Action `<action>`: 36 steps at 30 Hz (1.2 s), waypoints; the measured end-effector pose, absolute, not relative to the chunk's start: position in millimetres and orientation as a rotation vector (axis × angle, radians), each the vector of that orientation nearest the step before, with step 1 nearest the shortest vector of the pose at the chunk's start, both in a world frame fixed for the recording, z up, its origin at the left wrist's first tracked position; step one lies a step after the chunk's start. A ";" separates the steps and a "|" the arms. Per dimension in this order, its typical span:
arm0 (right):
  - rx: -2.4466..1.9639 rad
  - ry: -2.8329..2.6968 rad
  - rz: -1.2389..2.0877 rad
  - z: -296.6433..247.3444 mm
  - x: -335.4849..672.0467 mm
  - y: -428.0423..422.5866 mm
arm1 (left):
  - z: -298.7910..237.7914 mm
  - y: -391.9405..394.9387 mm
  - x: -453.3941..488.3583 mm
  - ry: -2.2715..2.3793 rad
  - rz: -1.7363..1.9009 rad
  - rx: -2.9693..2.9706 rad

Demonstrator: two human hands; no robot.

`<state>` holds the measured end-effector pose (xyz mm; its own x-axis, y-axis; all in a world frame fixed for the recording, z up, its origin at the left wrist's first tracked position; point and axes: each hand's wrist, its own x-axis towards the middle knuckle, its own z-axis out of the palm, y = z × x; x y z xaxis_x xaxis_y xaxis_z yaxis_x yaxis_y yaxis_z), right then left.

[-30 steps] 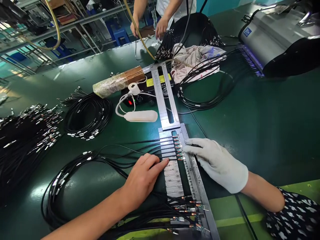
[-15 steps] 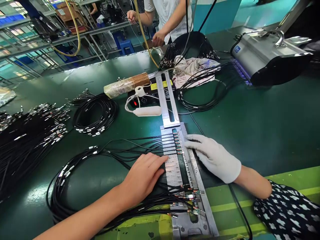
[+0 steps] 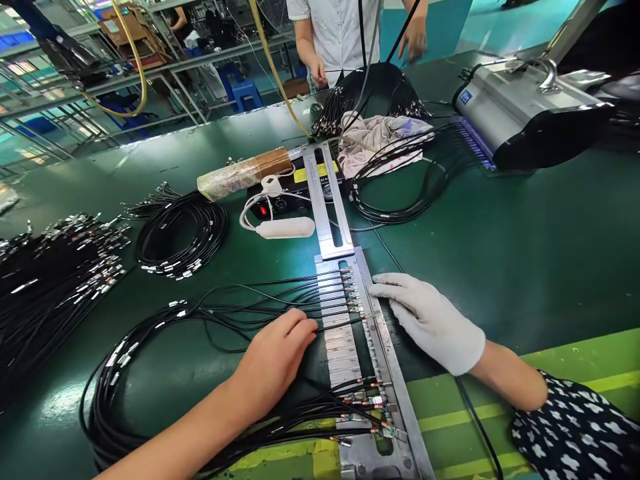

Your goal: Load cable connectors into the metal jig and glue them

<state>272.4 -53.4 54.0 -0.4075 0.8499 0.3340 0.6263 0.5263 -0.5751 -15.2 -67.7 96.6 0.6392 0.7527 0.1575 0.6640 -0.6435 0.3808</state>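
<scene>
My bare left hand (image 3: pixel 275 353) pinches a thin black cable (image 3: pixel 336 326) at the left edge of a slotted metal fixture (image 3: pixel 343 355). From my fingertips the cable runs right across the slots, its stripped end near the fixture's right rail. Above it, several black cables lie side by side in the slots, coloured wire ends over the opening. My right hand (image 3: pixel 433 323), in a white glove, has its fingers stretched out, tips at the right rail (image 3: pixel 383 327). Below, a loose bunch of cable ends (image 3: pixel 370 400) lies across the fixture's near part.
A cable coil (image 3: pixel 113 360) lies left of my arm, another coil (image 3: pixel 183 233) beyond it. Farther back are a black box (image 3: pixel 280 205) with a white tubular piece (image 3: pixel 285 228), a cloth (image 3: pixel 380 143) and a silver machine (image 3: pixel 525 113). Across the table stands a person (image 3: pixel 335 40).
My left hand has drawn slightly left and closed on a cable that now lies across the fixture. My right hand stays at the rail. The person opposite has shifted both hands.
</scene>
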 end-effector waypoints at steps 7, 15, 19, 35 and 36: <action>-1.207 -2.154 0.516 52.8 273.1 -54.8 | 79.9 -68.1 21.8 1.036 0.589 2.602; -1.248 -2.170 0.563 54.0 274.4 -54.4 | 93.3 -48.7 -20.0 0.854 0.481 2.696; -1.274 -2.165 0.558 55.0 273.5 -54.7 | 100.4 -43.3 -17.6 0.805 0.364 2.865; -1.253 -2.195 0.505 64.6 272.7 -57.8 | 100.2 -38.4 -16.9 0.802 0.283 2.823; -1.227 -2.217 0.496 66.4 273.0 -58.3 | 99.8 -38.2 -16.0 0.795 0.280 2.805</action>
<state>273.0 -58.3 66.4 -0.4301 0.8559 0.2872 0.6518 0.5145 -0.5572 -16.0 -38.2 99.8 0.8363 0.5341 0.1240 0.4937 -0.8318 0.2537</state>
